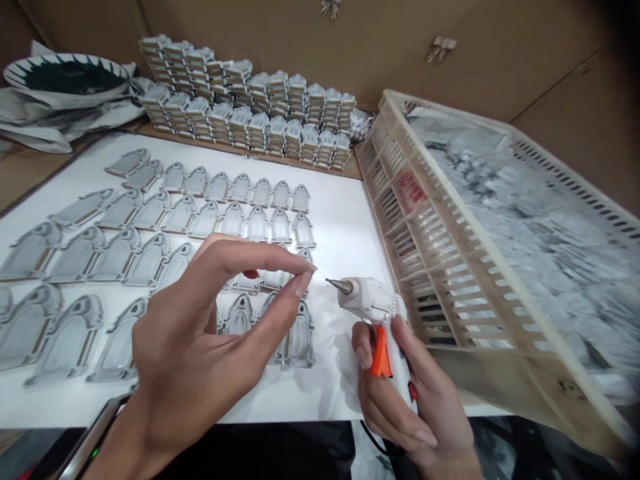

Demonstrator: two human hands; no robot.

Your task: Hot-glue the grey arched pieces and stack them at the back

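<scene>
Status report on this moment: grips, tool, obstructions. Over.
Left grip: fingertips pinched, close to nozzle.
Right grip: wrapped around glue gun, nozzle toward left fingertips.
Arched pieces partly hidden behind left grip; plastic crate right of glue gun.

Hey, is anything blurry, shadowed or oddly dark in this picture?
In the head view, contents of the crate look smeared; in that same view, a faint shadow falls on the white tabletop by the glue gun, and the upper right corner fades to black.
</scene>
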